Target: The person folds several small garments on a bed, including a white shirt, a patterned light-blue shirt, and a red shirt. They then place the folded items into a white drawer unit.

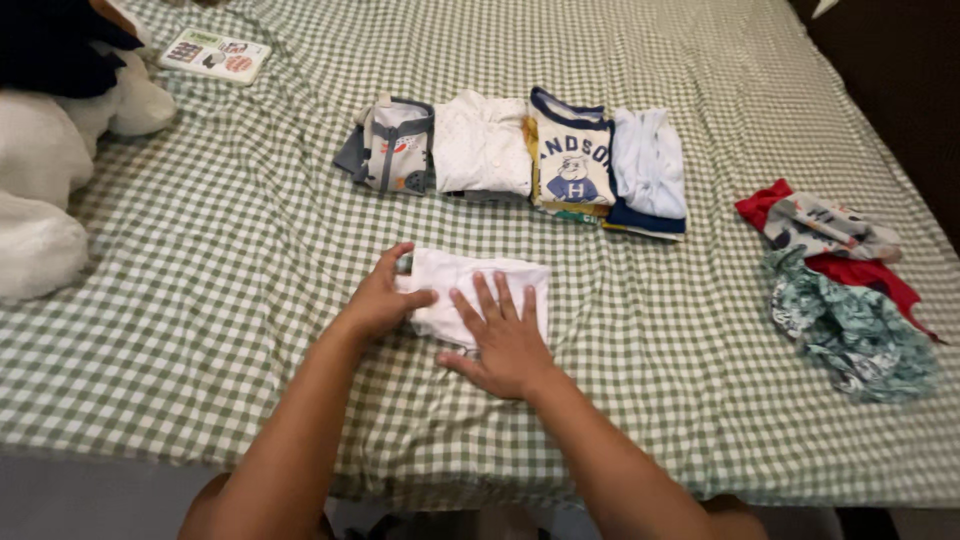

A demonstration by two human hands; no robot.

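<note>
Underneath everything, the green checked sheet (250,250) covers the bed. Centred near its front edge, a folded white garment (455,280) lies long axis left-right. The right hand (505,345) presses flat, fingers spread; the left hand (385,298) pinches its left edge.

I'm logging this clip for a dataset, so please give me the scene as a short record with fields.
surface: bed with green-and-white checked sheet
left hand: grips left edge of white folded garment
right hand: pressed flat on the same garment
behind: row of folded clothes
right side: unfolded clothes pile, red and teal patterned
top left: white plush toy; small flat card
</note>
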